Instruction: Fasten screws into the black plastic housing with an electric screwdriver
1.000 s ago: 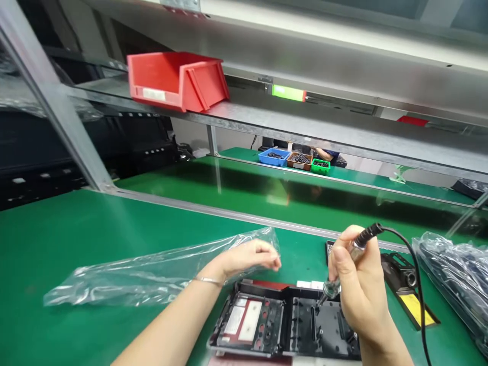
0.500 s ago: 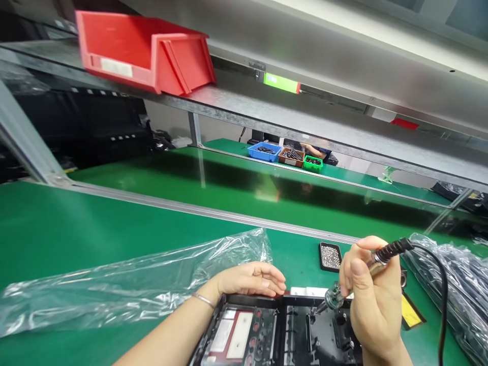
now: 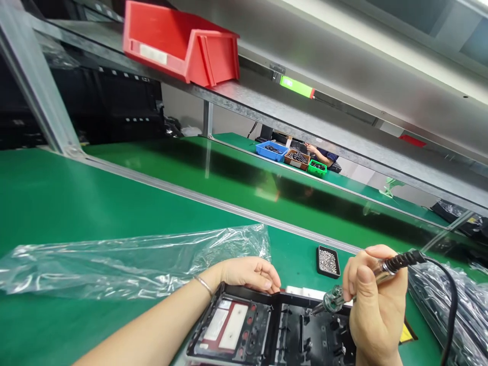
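Observation:
A black plastic housing (image 3: pixel 275 325) lies before me, its inner side up, with posts and slots in the right half and a reddish panel with white labels in the left. My right hand (image 3: pixel 375 300) is closed around a corded electric screwdriver (image 3: pixel 333 299). The screwdriver slants down to the left, its tip at a post inside the right half. Across the housing's far wall rests my left hand (image 3: pixel 249 273), fingers loosely stretched and nothing seen in them. A small black tray of screws (image 3: pixel 328 261) stands beyond the right hand.
Clear plastic bagging (image 3: pixel 152 264) is spread at left; bagged dark parts (image 3: pixel 453 310) lie at right. A red bin (image 3: pixel 183 46) sits on the overhead shelf. Across the bench are blue (image 3: pixel 271 151), brown (image 3: pixel 297 158) and green (image 3: pixel 317 168) bins near another person's arm (image 3: pixel 320 155).
The camera view has tilted and shifted. The screwdriver stays in my right hand with its tip in the housing's right half. My left hand remains at the far wall, its fingers slightly more bent.

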`<state>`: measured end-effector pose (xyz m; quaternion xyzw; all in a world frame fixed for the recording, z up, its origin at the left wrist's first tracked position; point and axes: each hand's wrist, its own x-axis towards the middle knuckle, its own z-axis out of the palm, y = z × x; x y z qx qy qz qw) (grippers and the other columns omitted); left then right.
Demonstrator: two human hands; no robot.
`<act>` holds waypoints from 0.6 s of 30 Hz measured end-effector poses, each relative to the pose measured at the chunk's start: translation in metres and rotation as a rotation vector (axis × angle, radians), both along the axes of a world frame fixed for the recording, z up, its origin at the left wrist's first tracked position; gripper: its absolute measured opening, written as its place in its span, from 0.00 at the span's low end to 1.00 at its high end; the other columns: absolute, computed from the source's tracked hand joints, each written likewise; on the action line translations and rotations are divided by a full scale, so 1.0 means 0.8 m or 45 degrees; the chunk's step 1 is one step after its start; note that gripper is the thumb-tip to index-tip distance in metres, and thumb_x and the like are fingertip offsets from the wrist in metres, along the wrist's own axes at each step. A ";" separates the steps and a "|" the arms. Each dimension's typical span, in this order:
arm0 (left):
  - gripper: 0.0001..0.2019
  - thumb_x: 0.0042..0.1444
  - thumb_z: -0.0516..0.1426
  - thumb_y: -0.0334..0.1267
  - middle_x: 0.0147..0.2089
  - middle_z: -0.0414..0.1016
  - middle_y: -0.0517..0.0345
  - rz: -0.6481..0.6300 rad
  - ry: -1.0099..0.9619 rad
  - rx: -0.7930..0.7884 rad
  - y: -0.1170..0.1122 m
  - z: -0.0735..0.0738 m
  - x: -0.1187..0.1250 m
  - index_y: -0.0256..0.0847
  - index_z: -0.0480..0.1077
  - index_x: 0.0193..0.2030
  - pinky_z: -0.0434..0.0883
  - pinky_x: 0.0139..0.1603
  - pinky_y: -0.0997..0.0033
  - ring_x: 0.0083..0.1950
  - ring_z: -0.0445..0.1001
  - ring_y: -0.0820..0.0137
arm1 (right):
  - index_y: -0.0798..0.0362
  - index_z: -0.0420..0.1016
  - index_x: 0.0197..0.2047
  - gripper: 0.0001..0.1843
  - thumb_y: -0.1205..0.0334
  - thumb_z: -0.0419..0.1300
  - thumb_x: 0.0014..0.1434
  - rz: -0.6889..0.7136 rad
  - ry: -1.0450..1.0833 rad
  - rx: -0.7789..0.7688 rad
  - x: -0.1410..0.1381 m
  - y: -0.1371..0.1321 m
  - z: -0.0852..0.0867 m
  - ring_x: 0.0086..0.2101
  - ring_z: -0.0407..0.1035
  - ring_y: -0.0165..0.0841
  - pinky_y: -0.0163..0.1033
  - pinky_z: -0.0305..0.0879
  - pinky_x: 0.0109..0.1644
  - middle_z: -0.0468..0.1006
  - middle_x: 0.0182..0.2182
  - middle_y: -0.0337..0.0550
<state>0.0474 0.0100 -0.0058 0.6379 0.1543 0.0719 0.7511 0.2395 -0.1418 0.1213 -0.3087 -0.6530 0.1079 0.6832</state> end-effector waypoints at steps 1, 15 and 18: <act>0.16 0.47 0.66 0.45 0.44 0.79 0.60 0.004 0.005 0.007 0.001 -0.001 -0.001 0.44 0.76 0.42 0.71 0.48 0.79 0.45 0.77 0.73 | 0.53 0.58 0.49 0.07 0.71 0.45 0.70 -0.005 0.007 0.001 0.001 0.001 0.001 0.22 0.57 0.19 0.24 0.56 0.25 0.57 0.24 0.35; 0.20 0.40 0.70 0.44 0.43 0.80 0.58 -0.004 -0.032 -0.056 0.008 -0.015 0.006 0.43 0.76 0.41 0.72 0.48 0.77 0.45 0.77 0.72 | 0.54 0.57 0.48 0.04 0.67 0.48 0.70 -0.053 0.055 -0.015 -0.001 0.006 0.009 0.20 0.55 0.20 0.23 0.55 0.23 0.54 0.22 0.34; 0.21 0.39 0.70 0.45 0.43 0.80 0.58 -0.014 -0.046 -0.064 0.008 -0.016 0.007 0.43 0.75 0.42 0.72 0.49 0.77 0.45 0.77 0.72 | 0.54 0.56 0.47 0.03 0.66 0.48 0.71 -0.083 0.051 -0.026 0.002 0.010 0.010 0.20 0.55 0.20 0.23 0.55 0.23 0.54 0.21 0.34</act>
